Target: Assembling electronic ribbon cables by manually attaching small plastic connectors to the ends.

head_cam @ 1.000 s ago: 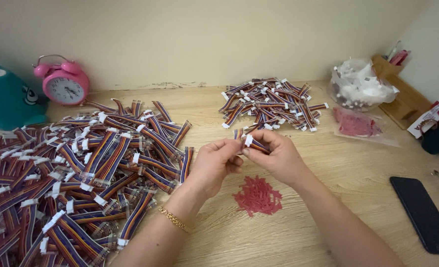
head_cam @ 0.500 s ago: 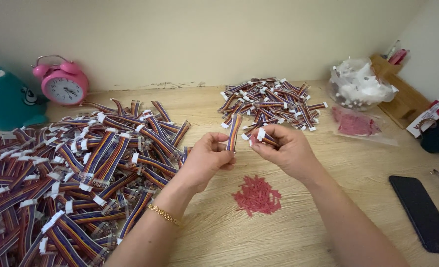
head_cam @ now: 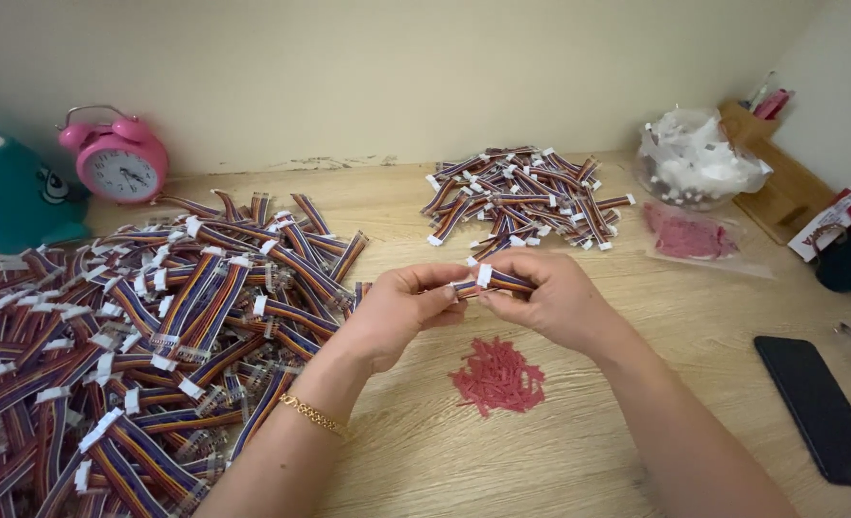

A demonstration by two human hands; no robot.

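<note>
Matt wooden table (head_cam: 579, 451), glossy black phone (head_cam: 822, 407), plastic-tipped ribbon cable (head_cam: 491, 280)

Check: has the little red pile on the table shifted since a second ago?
No. The red pile sits at the same spot against the black phone; only both hands shifted above it.

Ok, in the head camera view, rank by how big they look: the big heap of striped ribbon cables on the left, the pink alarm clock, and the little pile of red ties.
1. Heap of striped ribbon cables, largest.
2. Pink alarm clock and pile of red ties look alike; the clock sits farther back, so no ranking.
</note>
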